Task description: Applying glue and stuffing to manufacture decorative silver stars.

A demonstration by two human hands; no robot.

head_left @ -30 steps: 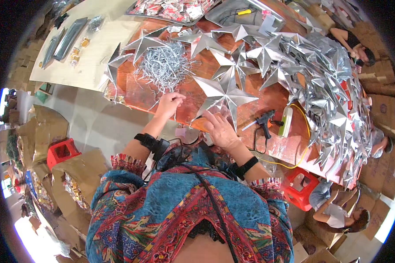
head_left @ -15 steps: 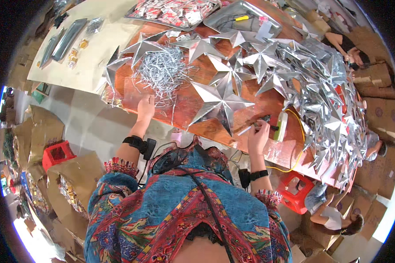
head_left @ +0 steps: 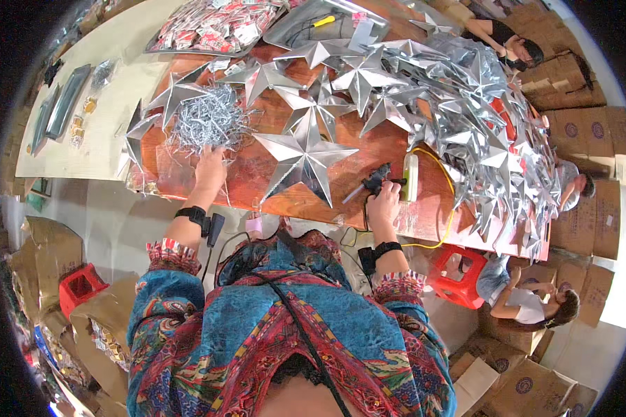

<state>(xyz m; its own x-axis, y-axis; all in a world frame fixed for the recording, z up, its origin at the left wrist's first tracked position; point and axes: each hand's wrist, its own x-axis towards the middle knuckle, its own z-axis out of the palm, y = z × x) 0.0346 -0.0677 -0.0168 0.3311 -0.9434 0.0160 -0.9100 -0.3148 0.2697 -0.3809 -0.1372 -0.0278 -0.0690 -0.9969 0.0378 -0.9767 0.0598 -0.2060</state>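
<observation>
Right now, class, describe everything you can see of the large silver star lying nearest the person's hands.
The large silver star is five-pointed, with raised ridges running from its centre to each tip, so its facets catch light differently. It looks like shiny metal foil or thin sheet. It lies flat on the reddish-brown table, between the left hand and the right hand, neither touching it. Another silver star overlaps its upper point.
</observation>
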